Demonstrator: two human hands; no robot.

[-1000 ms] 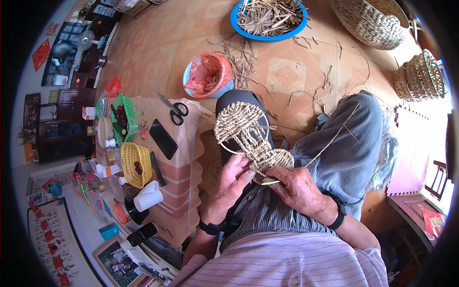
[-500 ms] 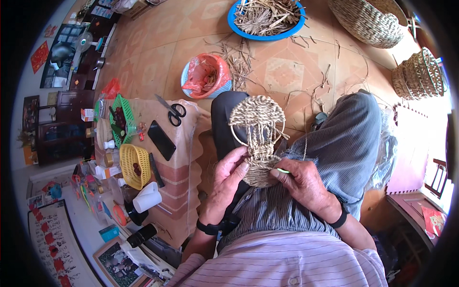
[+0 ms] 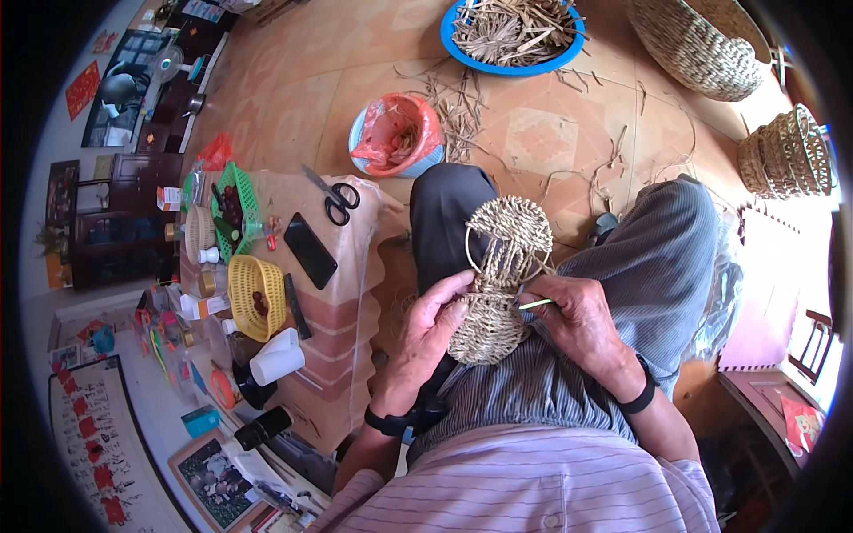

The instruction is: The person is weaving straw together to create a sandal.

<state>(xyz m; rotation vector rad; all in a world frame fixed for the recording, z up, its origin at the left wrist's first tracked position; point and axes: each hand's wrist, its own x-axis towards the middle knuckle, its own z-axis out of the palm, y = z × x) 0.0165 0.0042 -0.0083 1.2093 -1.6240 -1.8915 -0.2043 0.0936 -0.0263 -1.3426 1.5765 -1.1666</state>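
A braided straw piece [image 3: 489, 329], with two broad woven ends joined by a narrower middle and a round hoop near the upper end, lies over my lap. My left hand [image 3: 425, 333] grips its left side near the middle, thumb on the weave. My right hand [image 3: 579, 324] is closed on a thin pale-green tool [image 3: 537, 302], whose end points left at the right side of the weave. My legs are bent beneath the piece.
Left, a cloth-covered table [image 3: 329, 364] holds scissors [image 3: 338, 204], phone [image 3: 309, 250] and plastic baskets [image 3: 271, 324]. On the floor are a lined bucket [image 3: 391, 133], blue basin [image 3: 511, 67] of dried strips, large woven baskets [image 3: 693, 62] and loose strands. A pink mat [image 3: 764, 284] is right.
The woven piece has swung from leaning left to nearly upright, then shifted slightly right. My right hand has moved right and up with the green tool; my left hand keeps its grip.
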